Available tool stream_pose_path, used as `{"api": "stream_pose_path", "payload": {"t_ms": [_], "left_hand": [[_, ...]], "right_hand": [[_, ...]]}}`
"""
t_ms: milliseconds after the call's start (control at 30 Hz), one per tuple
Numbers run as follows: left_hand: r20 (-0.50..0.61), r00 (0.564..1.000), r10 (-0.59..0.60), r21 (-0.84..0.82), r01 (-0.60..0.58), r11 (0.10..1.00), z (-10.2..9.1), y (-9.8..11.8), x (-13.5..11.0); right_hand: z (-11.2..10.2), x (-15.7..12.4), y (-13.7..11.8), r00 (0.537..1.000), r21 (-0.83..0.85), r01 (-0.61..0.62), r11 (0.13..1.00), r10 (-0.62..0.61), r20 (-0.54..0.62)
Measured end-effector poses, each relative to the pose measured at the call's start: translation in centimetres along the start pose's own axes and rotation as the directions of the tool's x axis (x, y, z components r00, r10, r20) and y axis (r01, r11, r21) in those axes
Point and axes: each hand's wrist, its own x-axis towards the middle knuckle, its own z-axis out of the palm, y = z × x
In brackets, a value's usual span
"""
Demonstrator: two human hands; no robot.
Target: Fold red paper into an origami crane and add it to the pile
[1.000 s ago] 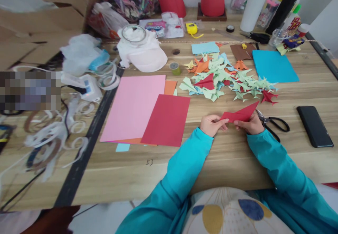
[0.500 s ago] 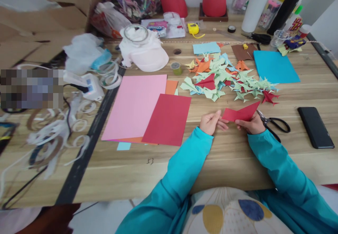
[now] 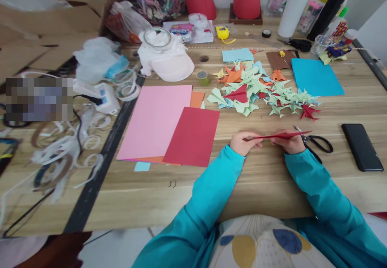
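A folded red paper (image 3: 279,135) lies almost edge-on between my two hands, just above the wooden table (image 3: 260,179). My left hand (image 3: 242,142) pinches its left end with closed fingers. My right hand (image 3: 289,143) grips its right part, fingers curled over it. A pile of folded paper shapes (image 3: 260,90) in green, orange, blue and red lies beyond my hands. Flat sheets, a red sheet (image 3: 193,137) over a pink sheet (image 3: 157,118), lie to the left.
Black scissors (image 3: 316,142) lie right beside my right hand, and a black phone (image 3: 362,146) farther right. A blue sheet (image 3: 316,77), a paper towel roll (image 3: 294,5), tape rolls (image 3: 90,143) and cardboard boxes (image 3: 54,13) crowd the back and left.
The red paper, held up showing its flat face before, has tipped down and now appears as a thin edge. Both hands stay in place.
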Motion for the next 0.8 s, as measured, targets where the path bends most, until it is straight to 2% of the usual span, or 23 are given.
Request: {"api": "stream_pose_path", "payload": {"t_ms": [100,267,433,567,667,800], "left_hand": [[0.016,0.999,0.039,-0.014,-0.039,0.999,-0.2,-0.2,0.1],[0.008,0.999,0.035,0.027,-0.035,0.999,-0.3,-0.8,0.3],[0.001,0.998,0.058,0.037,-0.058,0.998,-0.3,-1.0,0.5],[0.007,0.997,0.081,0.111,-0.081,0.991,-0.1,-0.6,0.3],[0.000,0.999,0.049,0.157,-0.049,0.986,-0.1,0.0,0.0],[-0.028,0.999,-0.024,0.127,0.027,0.992,-0.1,0.5,0.0]], "right_hand": [[-0.3,0.1,0.0,0.998,-0.056,0.064,0.996,-0.064,0.002],[-0.4,0.2,0.1,0.994,-0.098,0.106,0.989,-0.107,0.000],[-0.2,0.2,-0.1,0.997,-0.095,0.080,0.992,-0.079,0.014],[0.1,0.0,-0.4,0.998,-0.127,0.052,0.991,-0.048,0.036],[0.3,-0.1,-0.4,0.999,-0.164,0.039,0.986,-0.041,-0.009],[0.4,-0.1,-0.3,0.995,-0.100,-0.036,0.994,0.026,-0.100]]}}
